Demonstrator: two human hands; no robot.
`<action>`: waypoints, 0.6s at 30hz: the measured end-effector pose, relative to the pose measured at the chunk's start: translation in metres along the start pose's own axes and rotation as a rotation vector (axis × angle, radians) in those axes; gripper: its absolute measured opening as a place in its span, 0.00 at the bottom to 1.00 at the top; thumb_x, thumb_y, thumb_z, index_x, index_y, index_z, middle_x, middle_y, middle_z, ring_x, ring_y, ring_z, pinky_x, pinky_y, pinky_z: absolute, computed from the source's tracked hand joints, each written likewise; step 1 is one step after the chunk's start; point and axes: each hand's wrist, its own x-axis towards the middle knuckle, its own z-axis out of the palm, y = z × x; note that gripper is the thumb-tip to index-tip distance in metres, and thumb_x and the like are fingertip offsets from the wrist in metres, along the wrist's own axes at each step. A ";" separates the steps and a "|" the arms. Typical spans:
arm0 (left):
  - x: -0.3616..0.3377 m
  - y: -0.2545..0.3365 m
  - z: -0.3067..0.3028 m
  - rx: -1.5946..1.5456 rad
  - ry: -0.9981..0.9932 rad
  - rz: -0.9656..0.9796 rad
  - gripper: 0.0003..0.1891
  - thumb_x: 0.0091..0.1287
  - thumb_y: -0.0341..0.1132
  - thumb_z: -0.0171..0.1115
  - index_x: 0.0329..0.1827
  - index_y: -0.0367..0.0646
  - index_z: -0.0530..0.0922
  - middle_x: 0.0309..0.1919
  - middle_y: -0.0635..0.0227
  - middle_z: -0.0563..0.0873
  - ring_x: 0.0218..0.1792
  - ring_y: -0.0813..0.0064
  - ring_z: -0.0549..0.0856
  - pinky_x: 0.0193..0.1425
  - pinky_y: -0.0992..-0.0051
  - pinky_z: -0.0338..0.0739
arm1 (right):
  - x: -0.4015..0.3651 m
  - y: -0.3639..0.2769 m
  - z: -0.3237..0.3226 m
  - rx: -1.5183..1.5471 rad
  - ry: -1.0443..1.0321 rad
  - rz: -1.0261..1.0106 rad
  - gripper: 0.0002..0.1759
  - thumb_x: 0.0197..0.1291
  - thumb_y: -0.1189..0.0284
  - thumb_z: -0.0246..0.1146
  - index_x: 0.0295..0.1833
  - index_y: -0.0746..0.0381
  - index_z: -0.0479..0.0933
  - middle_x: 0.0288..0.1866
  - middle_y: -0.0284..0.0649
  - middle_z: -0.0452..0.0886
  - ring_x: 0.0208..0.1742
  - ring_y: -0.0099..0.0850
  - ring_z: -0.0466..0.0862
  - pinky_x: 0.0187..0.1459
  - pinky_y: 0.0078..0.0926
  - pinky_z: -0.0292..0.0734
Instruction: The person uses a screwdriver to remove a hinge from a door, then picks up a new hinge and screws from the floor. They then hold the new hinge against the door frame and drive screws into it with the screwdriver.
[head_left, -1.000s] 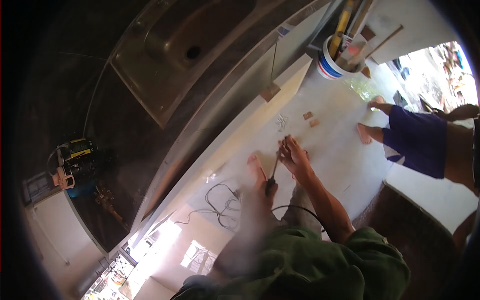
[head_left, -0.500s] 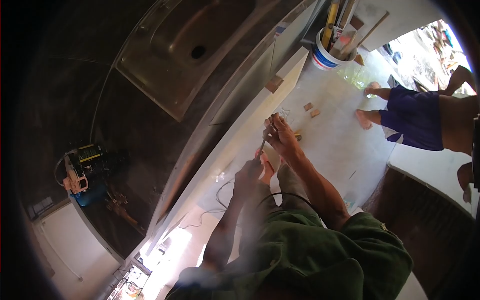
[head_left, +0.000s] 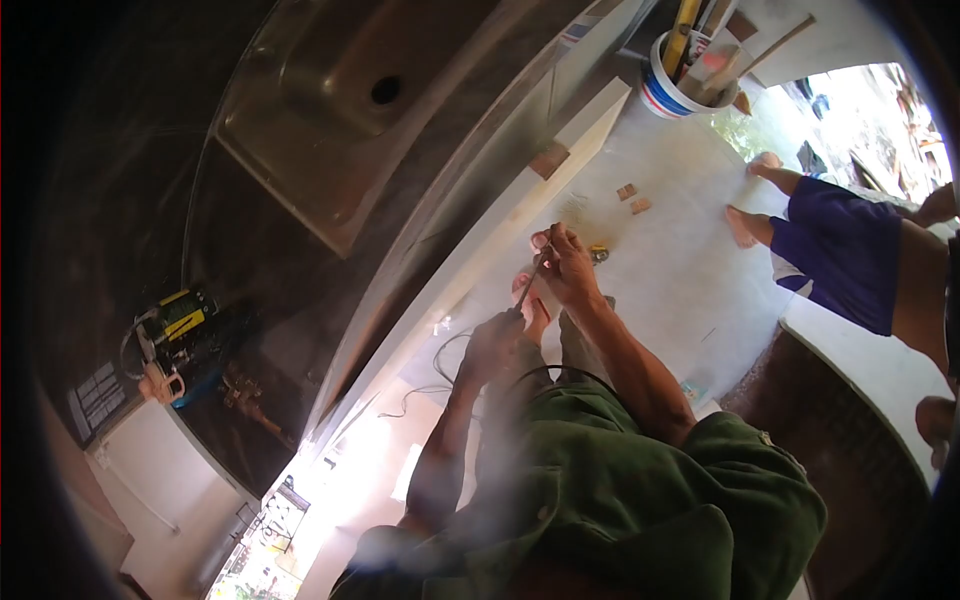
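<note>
My left hand (head_left: pixel 490 347) is closed around the lower end of a thin dark rod-like tool (head_left: pixel 530 284); its handle is hidden in my fist. The shaft slants up toward my right hand (head_left: pixel 568 268). There my bent fingers and thumb close at the tool's far end; whatever small piece they may hold is too small to make out. Both hands are in front of my body, over the floor and beside the pale board edge of the counter. My bare foot (head_left: pixel 524 290) shows behind the shaft.
On the left lies a dark countertop (head_left: pixel 300 290) with a metal sink (head_left: pixel 320 110) and a black-yellow power tool (head_left: pixel 180 320). A white bucket of tools (head_left: pixel 668 100), small brown blocks (head_left: pixel 640 206) and a yellow-black object (head_left: pixel 599 254) are on the floor. Another person (head_left: pixel 835 240) stands at right.
The view has shifted slightly, so the bucket and the other person appear farther right. Both hands stay at the tool, with the right hand's fingers a little changed in pose.
</note>
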 end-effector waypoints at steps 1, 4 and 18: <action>0.008 -0.004 0.005 0.011 0.009 0.020 0.15 0.70 0.45 0.57 0.43 0.40 0.81 0.24 0.69 0.77 0.24 0.76 0.78 0.28 0.72 0.72 | 0.010 0.002 -0.013 -0.048 -0.005 -0.037 0.10 0.72 0.61 0.59 0.48 0.55 0.72 0.39 0.31 0.79 0.35 0.21 0.75 0.36 0.22 0.72; 0.019 0.016 0.018 0.010 0.018 -0.148 0.19 0.70 0.47 0.58 0.45 0.38 0.82 0.25 0.67 0.81 0.25 0.75 0.81 0.31 0.73 0.75 | 0.020 0.008 -0.043 -0.250 -0.020 -0.169 0.13 0.70 0.67 0.60 0.56 0.57 0.71 0.45 0.35 0.78 0.41 0.26 0.79 0.40 0.25 0.77; 0.045 0.005 0.095 0.120 -0.026 -0.191 0.26 0.64 0.52 0.59 0.51 0.37 0.82 0.45 0.41 0.85 0.52 0.41 0.83 0.62 0.52 0.74 | 0.030 -0.024 -0.142 0.181 -0.017 -0.033 0.10 0.75 0.66 0.55 0.42 0.60 0.71 0.36 0.37 0.77 0.35 0.28 0.77 0.41 0.26 0.77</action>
